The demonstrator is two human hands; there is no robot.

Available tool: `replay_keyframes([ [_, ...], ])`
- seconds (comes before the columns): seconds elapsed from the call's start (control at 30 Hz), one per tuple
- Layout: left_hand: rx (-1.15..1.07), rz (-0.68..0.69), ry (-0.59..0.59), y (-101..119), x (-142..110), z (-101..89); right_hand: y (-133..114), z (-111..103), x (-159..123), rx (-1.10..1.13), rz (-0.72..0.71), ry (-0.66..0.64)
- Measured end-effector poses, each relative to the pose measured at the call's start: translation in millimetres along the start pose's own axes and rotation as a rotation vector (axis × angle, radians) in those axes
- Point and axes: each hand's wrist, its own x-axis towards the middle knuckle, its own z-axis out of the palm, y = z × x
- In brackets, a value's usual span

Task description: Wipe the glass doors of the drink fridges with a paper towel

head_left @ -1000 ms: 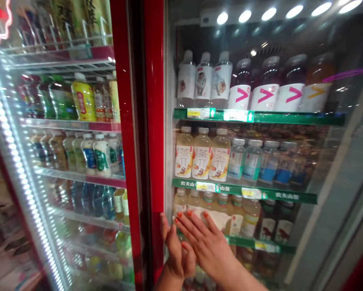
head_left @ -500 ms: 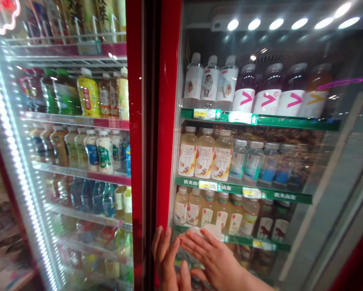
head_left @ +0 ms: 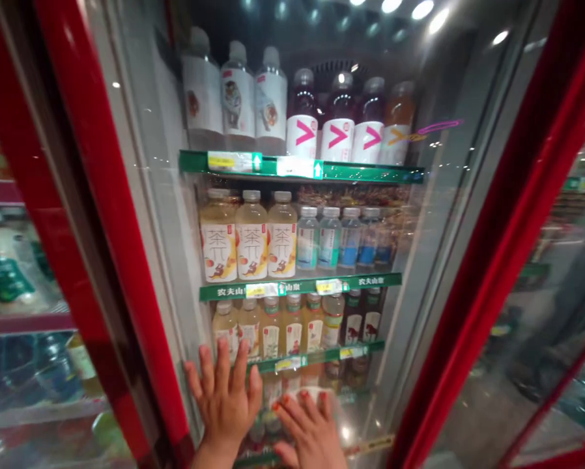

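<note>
The left hand (head_left: 223, 407) lies open and flat on the fridge's glass door (head_left: 407, 312). The right hand (head_left: 309, 435), fingers spread, grips nothing but presses a white cloth (head_left: 312, 395) against the glass, low down, near bottled drinks (head_left: 251, 236).

The left hand (head_left: 223, 400) and right hand (head_left: 308, 433) sit flat, fingers spread, the right lower.

Red cooler frame (head_left: 488, 260), white lights (head_left: 422, 9) overhead, shop shelving (head_left: 576, 185) beyond.
</note>
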Motion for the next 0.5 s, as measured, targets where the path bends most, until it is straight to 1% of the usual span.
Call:
replay_keyframes([
  [0.03, -0.003, 0.004, 0.001, -1.9, -1.7, -0.3, 18.4, 0.1, -9.7, -0.022, 0.038, -0.003],
  [0.1, -0.01, 0.0, 0.011, -3.4, -4.1, -0.7, 62.9, 3.8, -23.4, -0.08, 0.21, 0.013],
  [0.13, -0.011, -0.007, 0.015, -3.0, -4.6, -0.6, 80.0, 7.5, -27.4, -0.107, 0.304, 0.031],
  [0.17, -0.013, -0.014, 0.021, -2.2, -4.9, -0.3, 89.0, 11.9, -30.3, -0.127, 0.383, 0.046],
  [0.2, -0.015, -0.02, 0.023, -1.2, -5.0, 0.2, 88.3, 16.4, -32.7, -0.14, 0.437, 0.052],
  [0.23, -0.016, -0.02, 0.023, -0.3, -4.9, 0.7, 78.6, 20.4, -35.6, -0.145, 0.464, 0.045],
  [0.27, -0.019, -0.014, 0.024, 0.1, -4.9, 1.0, 62.4, 23.4, -39.4, -0.133, 0.443, 0.029],
  [0.33, -0.028, -0.003, 0.017, -0.3, -4.9, 1.2, 26.3, 24.9, -50.4, -0.075, 0.285, -0.007],
  [0.37, -0.033, 0.0, 0.014, -1.0, -5.2, 1.1, 14.5, 23.7, -56.7, -0.044, 0.192, -0.021],
  [0.4, -0.037, 0.002, 0.01, -2.0, -5.8, 1.0, 10.8, 22.0, -62.4, -0.022, 0.12, -0.029],
  [0.43, -0.04, 0.001, 0.007, -2.9, -6.6, 1.0, 15.9, 20.2, -66.8, -0.013, 0.09, -0.03],
  [0.47, -0.04, 0.0, 0.004, -3.8, -7.7, 1.2, 28.6, 19.0, -69.0, -0.023, 0.114, -0.019],
  [0.5, -0.038, -0.004, 0.007, -4.5, -9.0, 1.6, 46.2, 18.8, -68.3, -0.048, 0.19, -0.001],
])
